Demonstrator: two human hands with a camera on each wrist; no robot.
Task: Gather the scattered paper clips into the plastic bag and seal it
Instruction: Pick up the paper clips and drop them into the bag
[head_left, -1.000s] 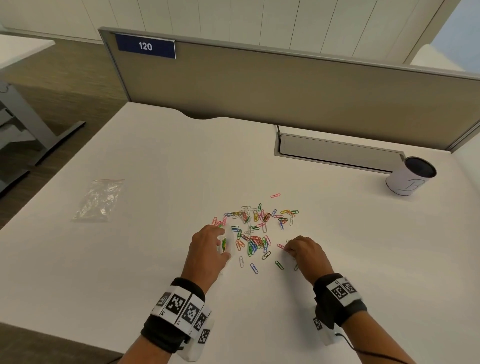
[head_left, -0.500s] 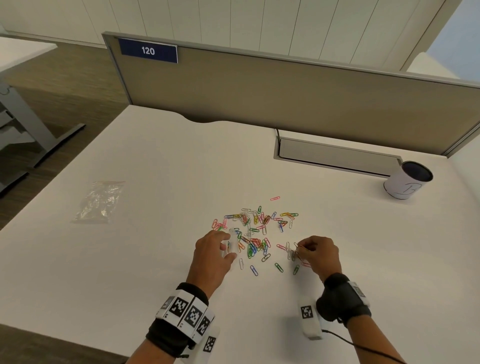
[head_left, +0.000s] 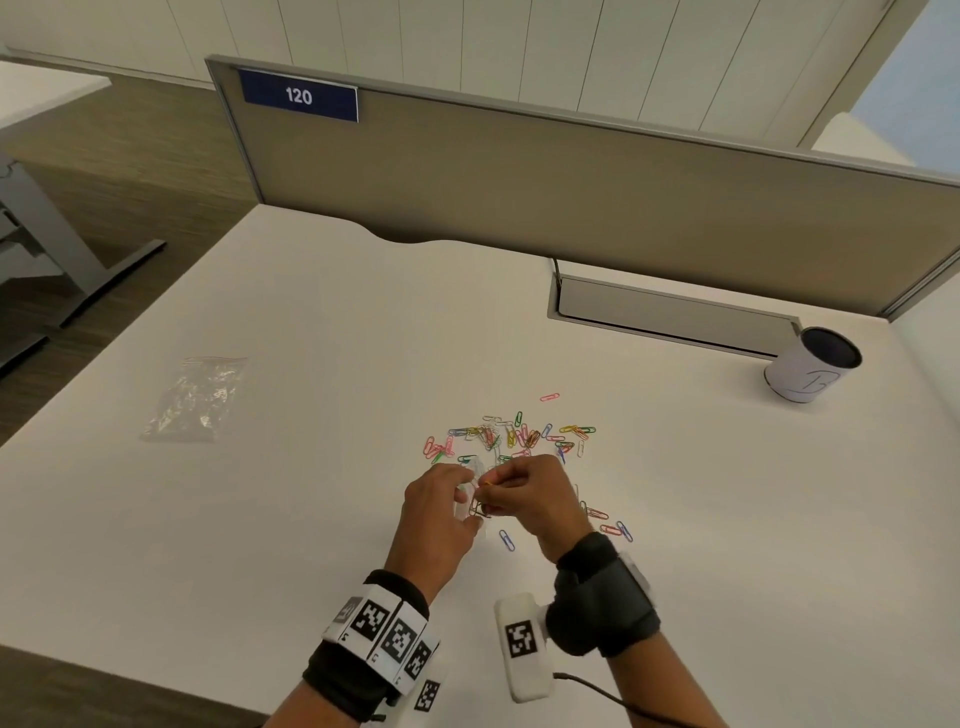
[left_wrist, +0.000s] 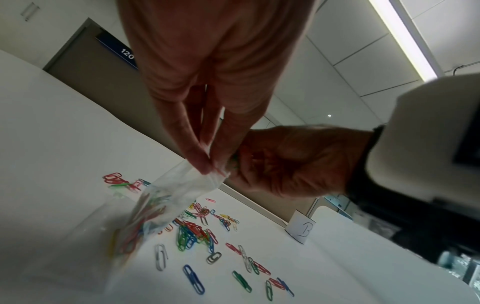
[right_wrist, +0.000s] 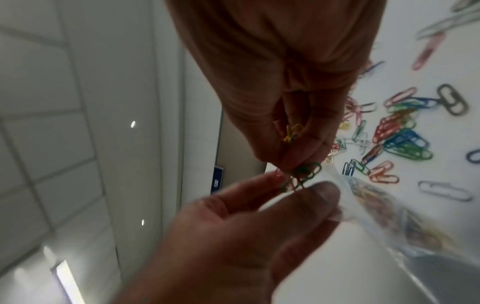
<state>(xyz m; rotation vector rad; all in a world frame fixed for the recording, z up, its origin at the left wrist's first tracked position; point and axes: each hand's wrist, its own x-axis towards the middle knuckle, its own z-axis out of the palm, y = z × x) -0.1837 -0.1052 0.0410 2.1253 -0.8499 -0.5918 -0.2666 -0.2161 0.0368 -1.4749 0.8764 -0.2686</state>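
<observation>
Carefully now, feeding one pinch of clips into the bag. Pinching the rim of the plastic bag (left_wrist: 166, 197) between thumb and fingers of the left hand (head_left: 441, 512), with the mouth raised and the belly sagging down onto the table (head_left: 311, 545), a fair load of colours already inside. Clamping a small bunch of clips (right_wrist: 301, 174), green, red and yellow, in the curled fingertips of the right hand (head_left: 530, 499), right at the bag's mouth, the two hands close together above the table.

Hard to tell from the blurred wrist views how wide the mouth gapes; perhaps only a slit.

To do it well:
- Spread the rim with the left thumb and forefinger before letting anything go.
- Push the bunch past the seal strip, not onto it, to avoid snagging a wire loop there.
- Release only once the fingertips sit inside the rim, then tip the bag so the load slides to the bottom.

Plenty left to gather: loose paper clips (head_left: 519, 436) heaped at 12 o'clock from the hands, a few stragglers (head_left: 613, 525) at 4 o'clock. Better to rake those into one heap than to pick singly.

Leave alone the crinkled clear bag (head_left: 200, 397) at 10 o'clock and the white cup (head_left: 810, 366) at 2 o'clock.
</observation>
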